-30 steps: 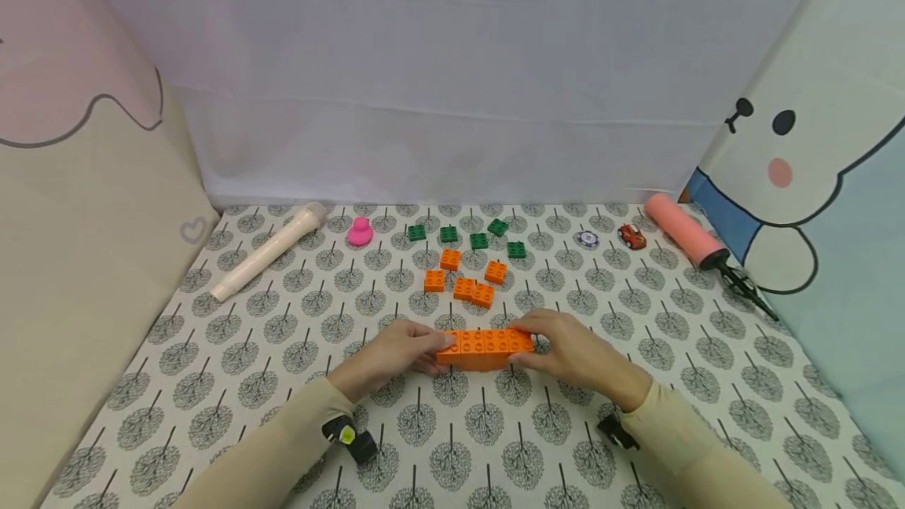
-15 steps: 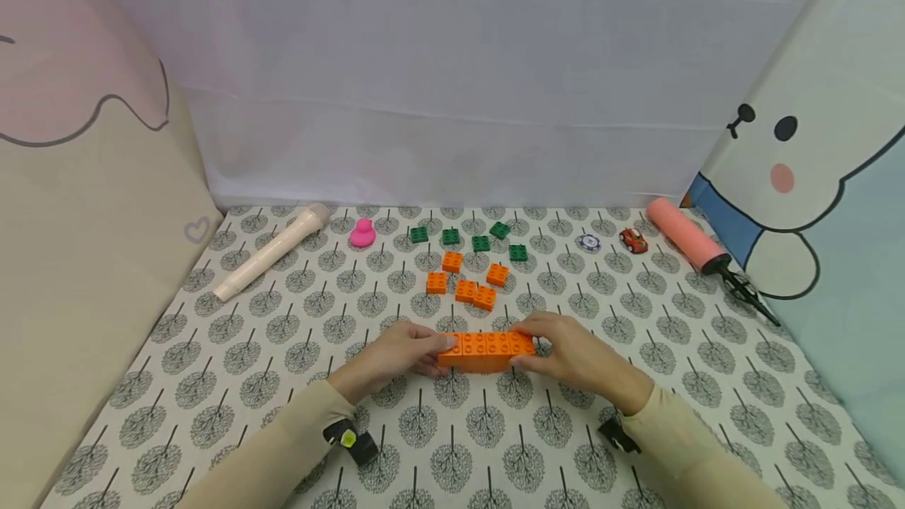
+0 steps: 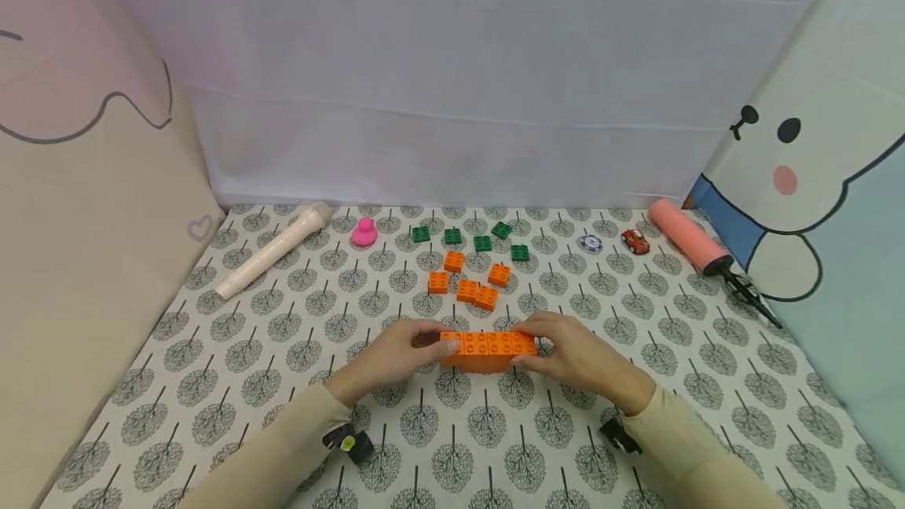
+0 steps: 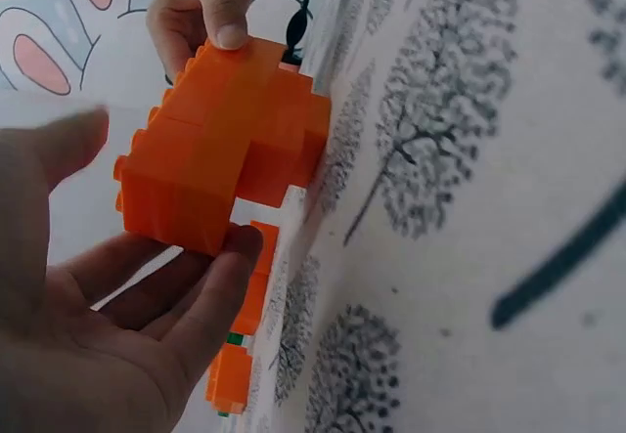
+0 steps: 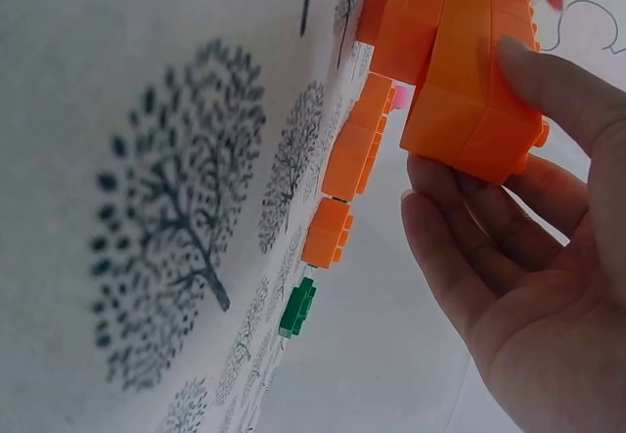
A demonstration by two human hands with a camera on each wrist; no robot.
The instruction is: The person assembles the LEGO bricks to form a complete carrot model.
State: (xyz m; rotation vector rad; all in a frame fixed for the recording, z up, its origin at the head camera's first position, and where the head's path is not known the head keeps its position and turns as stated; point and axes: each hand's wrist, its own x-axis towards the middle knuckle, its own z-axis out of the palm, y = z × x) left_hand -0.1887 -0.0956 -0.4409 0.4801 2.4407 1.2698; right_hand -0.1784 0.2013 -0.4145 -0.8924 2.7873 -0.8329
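Orange blks (image 3: 488, 360) btwn L/R fingers (image 5: 450, 267)

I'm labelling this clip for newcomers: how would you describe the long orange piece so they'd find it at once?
Find the tree-print cloth, then look between the left hand and the right hand. There is the long orange piece, nearer the camera than the small orange bricks and green bricks. Unlike those, it is several bricks built together.

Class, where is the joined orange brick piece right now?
In the head view, the joined orange brick piece is below centre, between the left hand and right hand, with loose orange bricks beyond it.
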